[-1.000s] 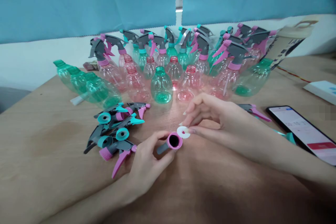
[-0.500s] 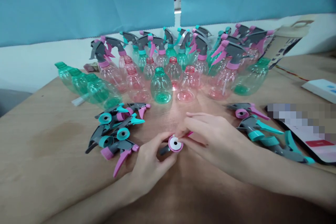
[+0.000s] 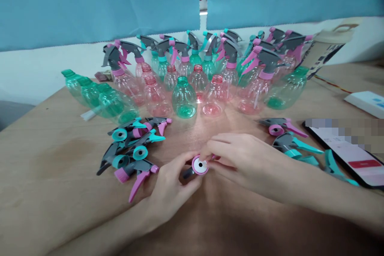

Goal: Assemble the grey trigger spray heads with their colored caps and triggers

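My left hand [image 3: 175,182] grips a grey spray head [image 3: 189,173] with a pink collar, its thumb and finger round the sides. The collar opening faces up and shows a white disc [image 3: 197,167] with a dark central hole. Bent over it from the right, my right hand [image 3: 229,154] has its fingertips on the disc and the collar's right edge; whether they pinch anything is hidden. Several loose spray heads [image 3: 141,171] in pink, teal and grey lie left of my hands. More loose spray heads [image 3: 285,142] lie to the right, partly behind my right forearm.
Open green bottles [image 3: 184,98] and pink bottles [image 3: 213,98] stand ahead, with bottles wearing spray heads behind. Green bottles [image 3: 112,102] lean at the left. A phone [image 3: 345,152], a white box [image 3: 364,102] and a lidded cup [image 3: 327,50] are at the right.
My right hand has shifted slightly left and down, its fingertips now over more of the white disc. The forearm has lowered over the spray heads at the right. My left hand keeps its grip.
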Tool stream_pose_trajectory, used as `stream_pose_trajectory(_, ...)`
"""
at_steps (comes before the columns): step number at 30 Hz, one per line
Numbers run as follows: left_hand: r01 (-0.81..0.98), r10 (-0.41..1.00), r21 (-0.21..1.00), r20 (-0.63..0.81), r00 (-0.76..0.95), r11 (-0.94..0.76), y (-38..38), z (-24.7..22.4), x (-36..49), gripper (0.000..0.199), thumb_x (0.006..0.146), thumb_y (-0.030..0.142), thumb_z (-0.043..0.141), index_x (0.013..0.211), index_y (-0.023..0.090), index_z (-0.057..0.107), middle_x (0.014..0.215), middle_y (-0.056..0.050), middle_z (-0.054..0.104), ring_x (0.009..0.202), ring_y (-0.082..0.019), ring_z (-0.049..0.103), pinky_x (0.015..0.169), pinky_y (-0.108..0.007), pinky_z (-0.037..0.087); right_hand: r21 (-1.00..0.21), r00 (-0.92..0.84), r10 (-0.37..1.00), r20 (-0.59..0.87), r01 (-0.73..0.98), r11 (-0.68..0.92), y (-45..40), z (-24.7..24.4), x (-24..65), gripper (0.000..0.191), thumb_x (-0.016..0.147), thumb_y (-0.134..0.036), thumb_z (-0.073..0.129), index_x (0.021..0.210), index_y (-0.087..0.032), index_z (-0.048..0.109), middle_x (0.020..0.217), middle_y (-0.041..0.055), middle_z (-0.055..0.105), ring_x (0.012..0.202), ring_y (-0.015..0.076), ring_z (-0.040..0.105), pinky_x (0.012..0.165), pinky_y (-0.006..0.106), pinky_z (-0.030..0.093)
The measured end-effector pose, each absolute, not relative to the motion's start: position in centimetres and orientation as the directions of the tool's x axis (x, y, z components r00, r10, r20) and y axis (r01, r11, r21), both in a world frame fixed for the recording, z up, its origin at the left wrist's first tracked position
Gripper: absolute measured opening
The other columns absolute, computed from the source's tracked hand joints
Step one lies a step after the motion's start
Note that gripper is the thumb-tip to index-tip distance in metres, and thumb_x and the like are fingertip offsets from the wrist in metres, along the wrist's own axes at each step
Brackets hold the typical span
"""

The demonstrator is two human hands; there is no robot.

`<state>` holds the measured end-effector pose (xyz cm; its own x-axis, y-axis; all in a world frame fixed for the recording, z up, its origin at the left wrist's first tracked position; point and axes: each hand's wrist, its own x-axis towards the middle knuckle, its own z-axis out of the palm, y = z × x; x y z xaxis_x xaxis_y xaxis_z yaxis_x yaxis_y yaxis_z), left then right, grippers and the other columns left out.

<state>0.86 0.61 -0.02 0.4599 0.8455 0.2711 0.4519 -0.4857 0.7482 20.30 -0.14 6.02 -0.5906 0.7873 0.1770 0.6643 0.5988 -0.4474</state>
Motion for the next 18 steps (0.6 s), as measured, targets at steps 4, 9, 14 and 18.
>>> stream_pose_trajectory(4, 0.460, 0.829, 0.728, 0.269, 0.490, -0.508, 0.63, 0.02, 0.76, 0.025, 0.076, 0.010, 0.061, 0.100, 0.020, 0.060, 0.087, 0.001, 0.068, 0.074, -0.013, 0.063, 0.067, -0.023, 0.051, -0.431, -0.615, 0.766, 0.185, 0.650, 0.626, -0.27, 5.59, 20.17, 0.009, 0.089, -0.018, 0.046, 0.080, -0.019, 0.047, 0.077, -0.0028, 0.055, 0.067, 0.0115, 0.048, 0.055, 0.025, 0.028)
stream_pose_trajectory(9, 0.441, 0.801, 0.716, 0.279, 0.529, -0.541, 0.58, 0.15, 0.64, 0.025, 0.077, 0.010, 0.060, 0.100, 0.020, 0.060, 0.091, 0.001, 0.066, 0.078, -0.015, 0.061, 0.070, -0.024, 0.049, -0.446, -0.616, 0.772, 0.157, 0.654, 0.612, -0.22, 5.48, 20.06, 0.008, 0.088, -0.015, 0.046, 0.081, -0.018, 0.045, 0.075, -0.0036, 0.053, 0.063, 0.0100, 0.046, 0.054, 0.025, 0.027)
stream_pose_trajectory(14, 0.431, 0.791, 0.709, 0.298, 0.535, -0.559, 0.65, 0.04, 0.58, 0.023, 0.078, 0.009, 0.060, 0.098, 0.019, 0.061, 0.088, 0.000, 0.066, 0.075, -0.015, 0.060, 0.068, -0.024, 0.049, -0.422, -0.606, 0.778, 0.165, 0.670, 0.611, -0.49, 5.45, 20.01, 0.008, 0.086, -0.012, 0.048, 0.081, -0.018, 0.045, 0.074, -0.0034, 0.051, 0.060, 0.0097, 0.043, 0.051, 0.025, 0.024)
stream_pose_trajectory(18, 0.414, 0.780, 0.705, 0.323, 0.536, -0.576, 0.68, -0.09, 0.49, 0.025, 0.078, 0.010, 0.060, 0.102, 0.019, 0.060, 0.092, -0.001, 0.066, 0.079, -0.015, 0.061, 0.071, -0.025, 0.050, -0.457, -0.613, 0.763, 0.207, 0.629, 0.629, -0.69, 5.69, 19.88, 0.008, 0.087, -0.010, 0.048, 0.087, -0.018, 0.046, 0.080, -0.0030, 0.053, 0.065, 0.0100, 0.046, 0.054, 0.024, 0.028)
